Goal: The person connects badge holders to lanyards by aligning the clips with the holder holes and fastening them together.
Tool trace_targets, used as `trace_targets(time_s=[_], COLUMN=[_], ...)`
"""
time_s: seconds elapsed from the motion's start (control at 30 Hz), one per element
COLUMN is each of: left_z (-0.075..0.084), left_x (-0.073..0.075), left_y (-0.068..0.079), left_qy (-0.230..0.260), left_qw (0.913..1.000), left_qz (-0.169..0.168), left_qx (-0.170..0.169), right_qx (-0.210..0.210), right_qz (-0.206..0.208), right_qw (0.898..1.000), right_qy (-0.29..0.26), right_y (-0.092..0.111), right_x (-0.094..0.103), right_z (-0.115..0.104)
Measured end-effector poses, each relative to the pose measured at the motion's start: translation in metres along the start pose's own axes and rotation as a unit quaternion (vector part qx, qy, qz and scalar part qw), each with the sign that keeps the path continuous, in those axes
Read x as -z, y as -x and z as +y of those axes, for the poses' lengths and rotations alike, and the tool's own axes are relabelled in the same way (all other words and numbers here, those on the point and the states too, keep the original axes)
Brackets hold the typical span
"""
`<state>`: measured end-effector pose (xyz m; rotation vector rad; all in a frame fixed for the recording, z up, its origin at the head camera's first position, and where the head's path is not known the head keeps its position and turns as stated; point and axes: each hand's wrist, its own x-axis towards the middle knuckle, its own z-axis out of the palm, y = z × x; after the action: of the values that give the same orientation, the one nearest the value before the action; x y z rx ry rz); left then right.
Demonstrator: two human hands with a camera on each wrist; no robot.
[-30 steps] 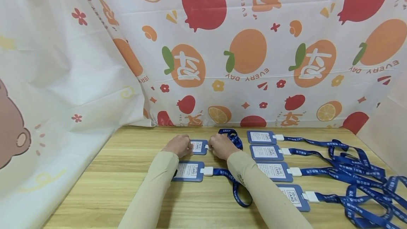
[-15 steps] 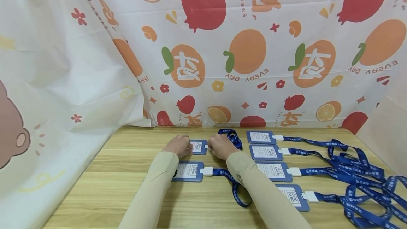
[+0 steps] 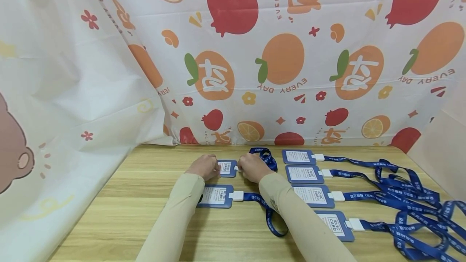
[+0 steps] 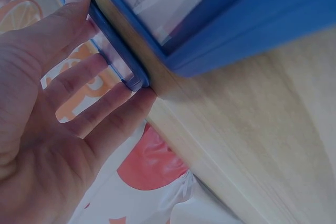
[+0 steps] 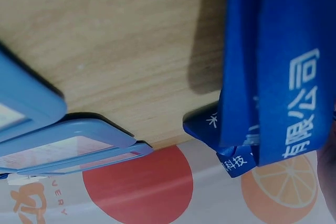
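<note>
In the head view my left hand (image 3: 204, 167) holds the left end of a blue ID badge holder (image 3: 227, 168) lying on the table. The left wrist view shows the thumb on one long edge of this badge (image 4: 119, 56) and fingertips at its far edge and corner. My right hand (image 3: 253, 167) has curled fingers at the white clip (image 3: 236, 168) on the badge's right end; its fingertips are hidden. Beyond that hand lies the badge's bunched blue lanyard (image 3: 267, 159), and a lanyard (image 5: 291, 77) fills the right side of the right wrist view.
A second badge (image 3: 215, 196) lies nearer me, its lanyard (image 3: 271, 221) looping under my right forearm. Several badges (image 3: 305, 174) form a column on the right, with tangled lanyards (image 3: 415, 221) stretching rightward. A fruit-print curtain (image 3: 284, 60) hangs behind the wooden table (image 3: 120, 213).
</note>
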<state>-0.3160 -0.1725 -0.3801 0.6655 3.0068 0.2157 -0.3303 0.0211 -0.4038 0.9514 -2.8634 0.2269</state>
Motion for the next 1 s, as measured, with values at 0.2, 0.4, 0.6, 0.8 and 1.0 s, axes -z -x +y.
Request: trace_targets(time_s=[0.2, 0.4, 0.6, 0.8, 1.0], left_z=[-0.0010, -0.0005, -0.0004, -0.0002, -0.0007], left_x=[-0.0007, -0.0001, -0.0015, -0.0017, -0.0012], left_y=[0.0000, 0.0006, -0.0022, -0.0022, -0.0015], left_qy=[0.002, 0.002, -0.001, -0.005, -0.007], left_qw=[1.0000, 1.0000, 0.9999, 0.9999, 1.0000], left_qz=[0.007, 0.006, -0.007, -0.004, -0.005], left_qx=[-0.004, 0.000, 0.012, 0.010, 0.001], right_qx=[0.006, 0.003, 0.002, -0.006, -0.003], right_qz=[0.004, 0.004, 0.001, -0.001, 0.003], right_qw=[1.000, 1.000, 1.000, 1.000, 1.000], right_qy=[0.010, 0.011, 0.005, 0.003, 0.001], right_y=[-0.0016, -0.0016, -0.0018, -0.0023, -0.0019], right_x=[-0.0005, -0.0002, 0.0003, -0.0009, -0.0029], right_z=[-0.0004, -0.0024, -0.0035, -0.0028, -0.0019])
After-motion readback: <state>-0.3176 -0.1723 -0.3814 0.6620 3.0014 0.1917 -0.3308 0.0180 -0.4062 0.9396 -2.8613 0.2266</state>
